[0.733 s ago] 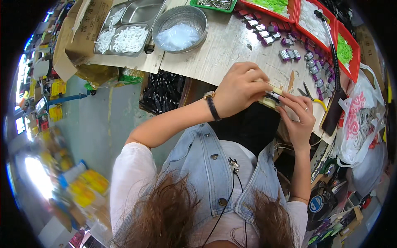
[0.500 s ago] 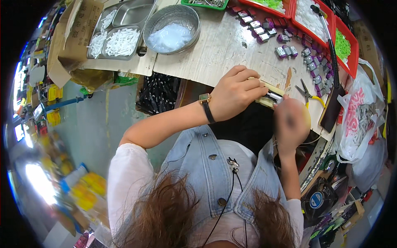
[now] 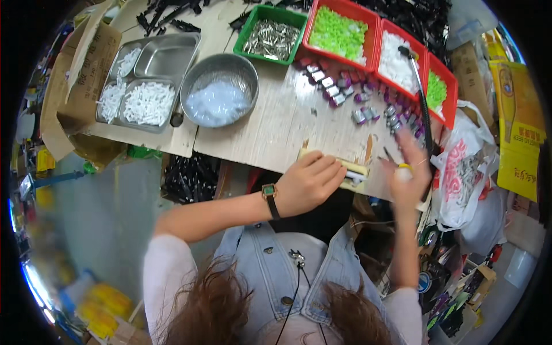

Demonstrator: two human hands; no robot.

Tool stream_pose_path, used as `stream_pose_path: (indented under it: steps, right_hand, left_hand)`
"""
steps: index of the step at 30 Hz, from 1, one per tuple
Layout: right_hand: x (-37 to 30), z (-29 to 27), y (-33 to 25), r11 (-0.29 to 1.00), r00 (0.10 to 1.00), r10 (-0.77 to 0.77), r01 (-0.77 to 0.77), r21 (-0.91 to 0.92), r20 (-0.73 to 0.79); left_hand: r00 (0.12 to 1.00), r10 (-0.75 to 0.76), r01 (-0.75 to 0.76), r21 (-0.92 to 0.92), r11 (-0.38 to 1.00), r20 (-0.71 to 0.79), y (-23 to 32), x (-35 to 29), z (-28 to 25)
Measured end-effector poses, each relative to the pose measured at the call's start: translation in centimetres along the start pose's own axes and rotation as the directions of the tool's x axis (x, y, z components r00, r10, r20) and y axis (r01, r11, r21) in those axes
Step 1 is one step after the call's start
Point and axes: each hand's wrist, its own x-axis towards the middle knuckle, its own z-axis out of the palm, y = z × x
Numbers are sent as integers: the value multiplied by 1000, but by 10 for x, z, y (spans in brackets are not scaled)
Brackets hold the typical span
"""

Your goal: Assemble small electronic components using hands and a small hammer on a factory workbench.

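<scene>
My left hand (image 3: 307, 185), with a wristwatch on its wrist, lies palm down on a pale wooden block (image 3: 352, 170) at the near edge of the bench and holds it. A small metal piece sticks out at the block's right end. My right hand (image 3: 407, 172) is lifted and blurred to the right of the block, fingers spread, close to the silver and purple small parts (image 3: 361, 106). I cannot make out anything in it.
On the bench (image 3: 282, 135) stand a steel bowl of clear bits (image 3: 218, 98), a divided steel tray with white pieces (image 3: 144, 86), a green bin of metal parts (image 3: 273, 37) and red bins of green and white parts (image 3: 379, 49). A white plastic bag (image 3: 460, 172) hangs at the right.
My right hand has left the end of the block and risen up and to the right toward the small parts. My left hand stays on the block.
</scene>
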Motion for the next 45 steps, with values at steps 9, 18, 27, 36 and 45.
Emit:
stream_pose_path:
  steps: [9, 18, 27, 36, 45]
  right_hand:
    - [360, 7, 224, 763, 890, 258, 50, -644, 375]
    - [325, -13, 127, 985, 969, -173, 167, 47, 177]
    - [62, -5, -60, 778, 644, 22, -491, 392, 765]
    - [-8, 16, -37, 985, 886, -169, 141, 97, 431]
    - [-19, 37, -41, 997, 917, -69, 55, 48, 393]
  left_hand:
    - [995, -98, 98, -112, 989, 4, 3, 12, -2]
    - [923, -370, 311, -358, 880, -107, -19, 33, -39]
    - [997, 65, -52, -292, 955, 34, -22, 56, -60]
    - [971, -236, 234, -386, 892, 43, -12, 2, -37]
    - [980, -173, 190, -210, 959, 96, -34, -10, -35]
